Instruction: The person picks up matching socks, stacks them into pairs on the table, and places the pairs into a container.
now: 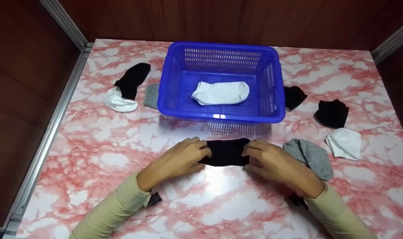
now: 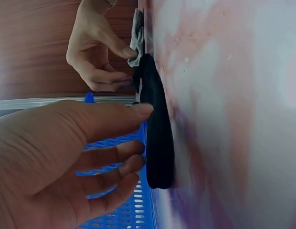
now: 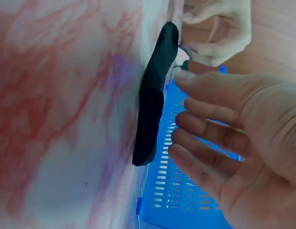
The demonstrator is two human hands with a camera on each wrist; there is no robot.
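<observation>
A folded black sock [image 1: 226, 152] lies flat on the table in front of a blue basket [image 1: 221, 119]. My left hand [image 1: 184, 154] is at its left end and my right hand [image 1: 271, 159] at its right end. In the left wrist view, the left hand [image 2: 76, 157] has its thumb and fingers spread apart, close against the black sock [image 2: 157, 129]. The right wrist view shows the right hand [image 3: 238, 133] with loosely bent fingers and a gap between them and the black sock [image 3: 150, 100]. Inside the basket lies a white sock [image 1: 221, 93].
Left of the basket are a black sock [image 1: 133, 79], a white sock [image 1: 120, 102] and a partly hidden grey sock [image 1: 151, 96]. To the right lie black socks [image 1: 332, 114], a white sock [image 1: 346, 143] and a grey sock [image 1: 312, 157] beside my right wrist. Wooden panels [image 1: 221, 20] enclose the table.
</observation>
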